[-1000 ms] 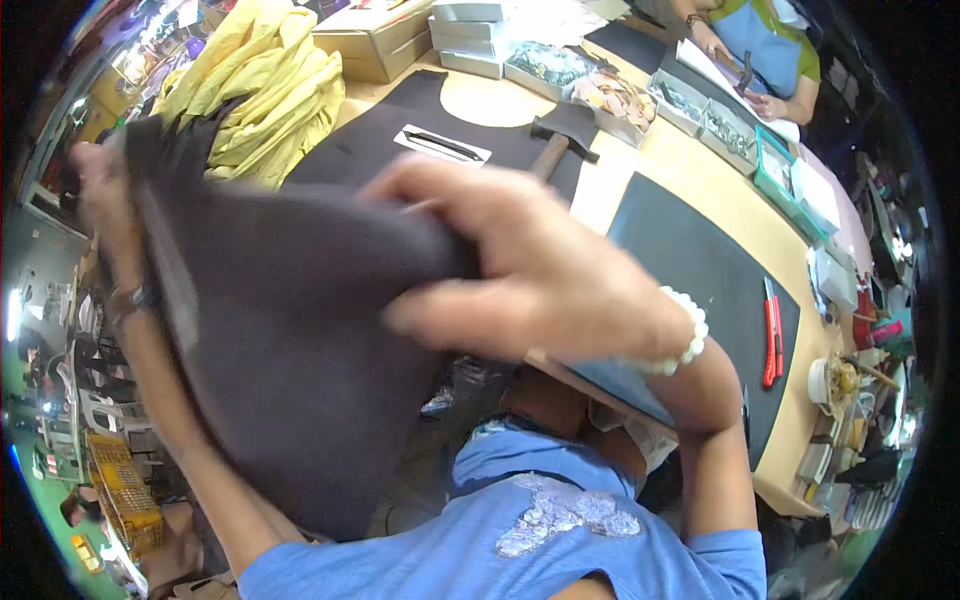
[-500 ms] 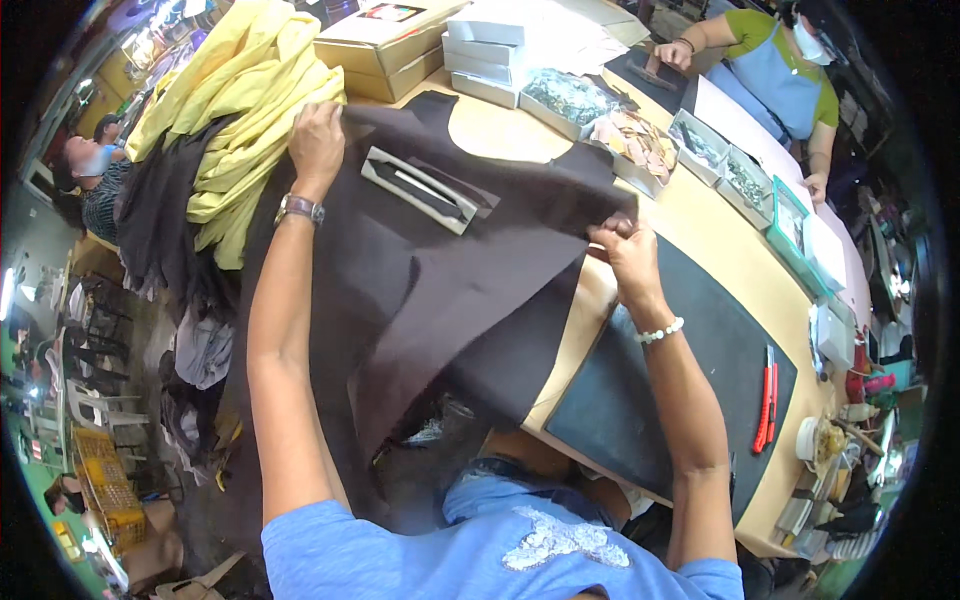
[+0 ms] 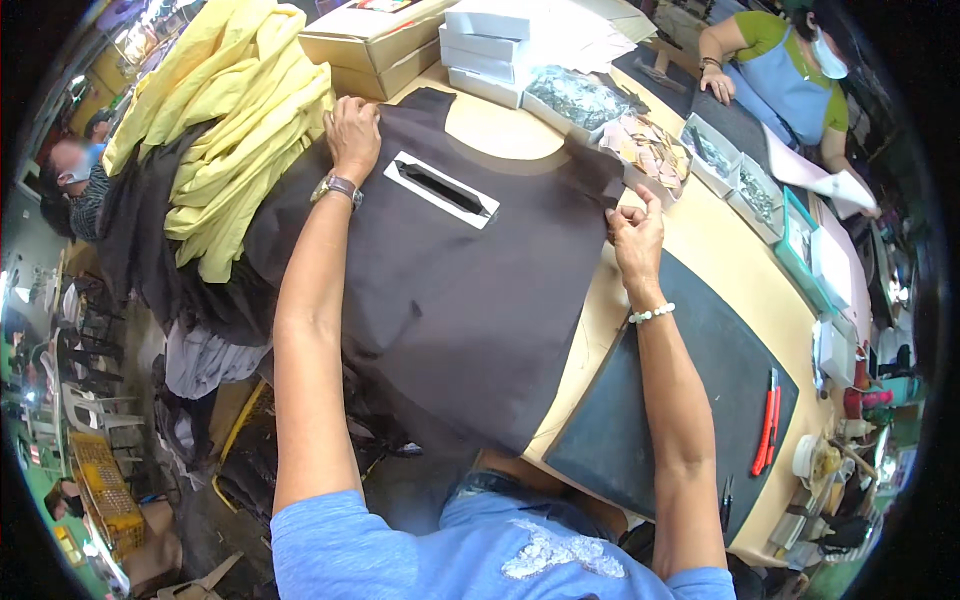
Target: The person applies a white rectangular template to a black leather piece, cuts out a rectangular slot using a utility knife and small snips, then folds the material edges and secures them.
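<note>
Between the left hand (image 3: 352, 137), grip unclear, and right hand (image 3: 638, 240), pinching its edge, lies dark cloth (image 3: 475, 305).

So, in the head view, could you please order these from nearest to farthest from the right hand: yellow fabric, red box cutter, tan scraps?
From the right hand:
1. Tan scraps, just beyond it.
2. Red box cutter, to its right and nearer the wearer, on the dark mat.
3. Yellow fabric, at far left.
</note>
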`<state>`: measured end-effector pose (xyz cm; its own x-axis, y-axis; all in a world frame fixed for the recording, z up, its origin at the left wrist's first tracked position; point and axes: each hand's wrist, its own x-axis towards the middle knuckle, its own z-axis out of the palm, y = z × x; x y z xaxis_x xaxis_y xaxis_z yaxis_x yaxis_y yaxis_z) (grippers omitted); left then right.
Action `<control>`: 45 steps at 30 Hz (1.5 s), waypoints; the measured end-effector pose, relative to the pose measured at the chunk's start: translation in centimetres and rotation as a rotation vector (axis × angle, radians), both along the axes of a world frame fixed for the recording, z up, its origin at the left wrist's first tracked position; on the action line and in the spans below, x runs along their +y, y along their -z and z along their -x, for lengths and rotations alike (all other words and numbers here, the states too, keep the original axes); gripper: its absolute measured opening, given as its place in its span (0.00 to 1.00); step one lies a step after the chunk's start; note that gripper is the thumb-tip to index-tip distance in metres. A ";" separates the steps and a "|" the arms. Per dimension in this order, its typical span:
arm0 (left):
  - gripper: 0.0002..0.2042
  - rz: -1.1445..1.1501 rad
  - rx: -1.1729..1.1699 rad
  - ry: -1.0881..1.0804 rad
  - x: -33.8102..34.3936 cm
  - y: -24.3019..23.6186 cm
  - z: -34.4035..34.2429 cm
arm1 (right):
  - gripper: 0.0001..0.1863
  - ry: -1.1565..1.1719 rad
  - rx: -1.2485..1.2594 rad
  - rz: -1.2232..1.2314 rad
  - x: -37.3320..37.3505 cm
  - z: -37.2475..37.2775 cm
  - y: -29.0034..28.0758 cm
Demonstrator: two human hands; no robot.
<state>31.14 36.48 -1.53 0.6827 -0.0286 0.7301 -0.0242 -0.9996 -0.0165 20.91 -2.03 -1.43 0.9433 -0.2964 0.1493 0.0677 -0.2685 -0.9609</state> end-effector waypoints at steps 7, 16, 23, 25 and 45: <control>0.05 -0.047 -0.298 -0.009 -1.3 -2.7 -0.4 | 0.28 0.031 0.051 -0.067 0.2 -0.1 -0.6; 0.27 0.131 0.224 -0.013 -1.1 1.3 5.0 | 0.29 0.056 0.041 0.199 0.5 0.4 -0.9; 0.28 0.230 0.558 -0.125 -0.7 2.5 7.8 | 0.29 0.075 0.058 0.244 0.8 0.1 -1.4; 0.28 0.182 0.575 -0.172 -1.0 2.6 7.3 | 0.30 0.069 0.056 0.241 0.7 0.2 -1.1; 0.21 0.102 0.087 0.037 -4.4 3.6 -3.5 | 0.31 0.048 0.056 0.367 0.4 0.6 -1.3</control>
